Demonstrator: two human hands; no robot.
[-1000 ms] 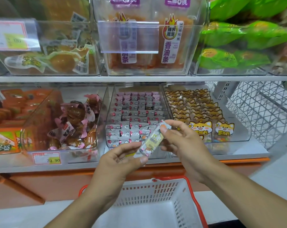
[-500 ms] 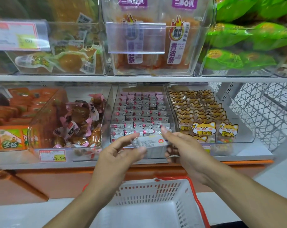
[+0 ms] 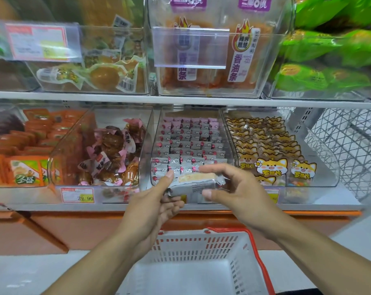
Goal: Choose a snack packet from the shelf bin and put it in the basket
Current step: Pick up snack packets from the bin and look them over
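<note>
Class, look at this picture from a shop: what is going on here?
A person stands at a snack shelf and holds one small silver snack packet between both hands: the left hand grips its left end, the right hand its right end. The packet is held level in front of the clear bin of matching silver packets. A white basket with an orange rim waits below the hands. The packet is not in it yet.

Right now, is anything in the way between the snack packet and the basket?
Nothing visible. The small grey snack packet, held by left hand and right hand, sits above the open white basket with red rim.
</note>
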